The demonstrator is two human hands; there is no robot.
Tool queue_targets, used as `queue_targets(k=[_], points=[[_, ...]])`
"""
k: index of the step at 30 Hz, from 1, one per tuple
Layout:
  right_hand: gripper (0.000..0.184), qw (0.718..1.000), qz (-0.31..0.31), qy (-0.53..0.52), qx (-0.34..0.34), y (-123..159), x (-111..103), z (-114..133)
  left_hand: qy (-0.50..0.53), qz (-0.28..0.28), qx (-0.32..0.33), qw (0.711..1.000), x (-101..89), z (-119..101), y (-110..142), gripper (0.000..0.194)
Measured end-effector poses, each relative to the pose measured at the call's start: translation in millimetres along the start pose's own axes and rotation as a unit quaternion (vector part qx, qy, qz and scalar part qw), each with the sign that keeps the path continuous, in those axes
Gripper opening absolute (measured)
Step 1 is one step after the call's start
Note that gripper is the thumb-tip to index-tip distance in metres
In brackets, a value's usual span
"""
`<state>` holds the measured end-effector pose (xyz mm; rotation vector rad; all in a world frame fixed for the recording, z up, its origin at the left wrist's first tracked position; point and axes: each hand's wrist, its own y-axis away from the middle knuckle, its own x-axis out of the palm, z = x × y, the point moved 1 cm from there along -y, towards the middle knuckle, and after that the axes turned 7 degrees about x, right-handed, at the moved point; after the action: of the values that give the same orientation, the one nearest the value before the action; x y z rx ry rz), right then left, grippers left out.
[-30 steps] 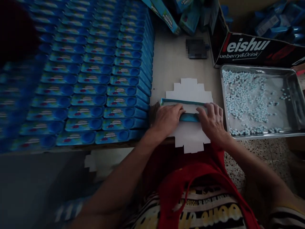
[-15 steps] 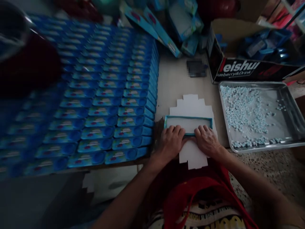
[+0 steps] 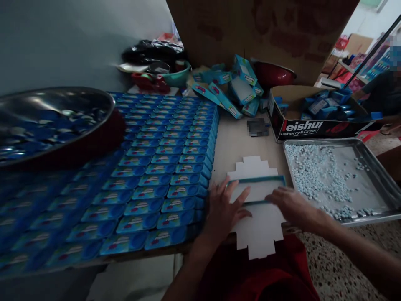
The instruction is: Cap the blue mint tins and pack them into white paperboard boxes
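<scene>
On the table before me lies a white cardboard box blank (image 3: 258,232), its notched flaps spread to front and back. A shallow rectangle with blue edges, the cardboard box tray (image 3: 261,190), stands in its middle with a white floor. My left hand (image 3: 224,207) is at the tray's left end, fingers spread over the wall and floor. At the near right corner, the bent fingers of my right hand (image 3: 286,205) close on the tray's edge; motion blurs them somewhat.
Rows of blue packs (image 3: 180,182) fill the left side. A large metal bowl (image 3: 115,125) stands above them. A metal tray (image 3: 372,167) of pale pellets is at right, behind it an open carton (image 3: 300,129). Crumpled blue boxes (image 3: 242,90) lie at the back.
The view has tilted up, showing the bowl and back wall. My left fingers have spread over the tray from its near edge, and my right hand has shifted to the near right corner.
</scene>
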<state>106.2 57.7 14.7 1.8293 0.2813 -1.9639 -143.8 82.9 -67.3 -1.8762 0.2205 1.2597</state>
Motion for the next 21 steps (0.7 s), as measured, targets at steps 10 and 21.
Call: queue_targets(k=[10, 21], points=[[0.050, 0.935, -0.299, 0.155, 0.114, -294.1, -219.7, -83.7, 0.090, 0.079, -0.218, 0.969, 52.2, 47.8, -85.4, 0.066], [0.039, 0.993, -0.051, 0.031, 0.099, -118.3, -40.9, -74.8, 0.111, 0.259, -0.157, 0.947, 73.9, 69.7, -130.3, 0.088]])
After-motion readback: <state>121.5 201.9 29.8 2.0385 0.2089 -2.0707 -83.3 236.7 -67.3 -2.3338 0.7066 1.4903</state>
